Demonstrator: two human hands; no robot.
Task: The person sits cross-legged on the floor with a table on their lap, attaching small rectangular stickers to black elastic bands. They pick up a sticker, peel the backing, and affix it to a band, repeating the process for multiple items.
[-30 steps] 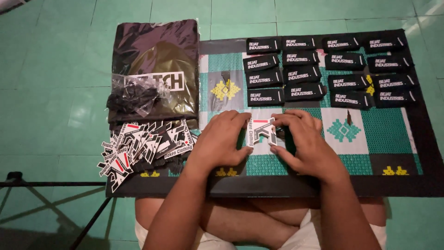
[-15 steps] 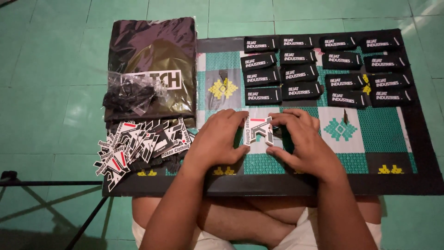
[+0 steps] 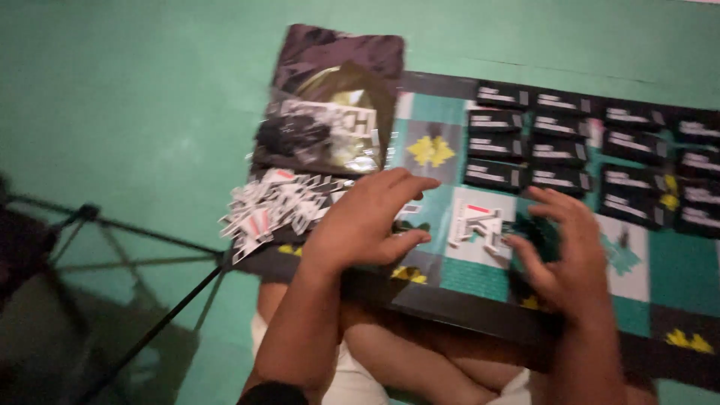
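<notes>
1. Here the camera had swung since half a second earlier: the whole view sat tilted and blurred, where the earlier frames looked squarely down on the patterned board [image 3: 480, 279].
2. The white, black and red sticker piece [image 3: 474, 227] lay flat on a white square of the board, between the two hands, in about the same spot as before.
3. The left hand [image 3: 365, 223] had lifted off the piece; its fingers were spread and loose, holding nothing, hovering just left of the piece and beside the heap of similar stickers [image 3: 279, 208].
4. The right hand [image 3: 564, 256] was open too, its fingers curled, with the fingertips [image 3: 516, 244] at the piece's right edge; whether they touched it I could not tell through the blur.
5. Rows of black labelled packets [image 3: 570, 142] lay across the far side of the board, well apart from both hands.
6. A dark plastic bag [image 3: 334, 97] lay on the green floor behind the heap.
7. I judged the piece had been released where it lay.
</notes>
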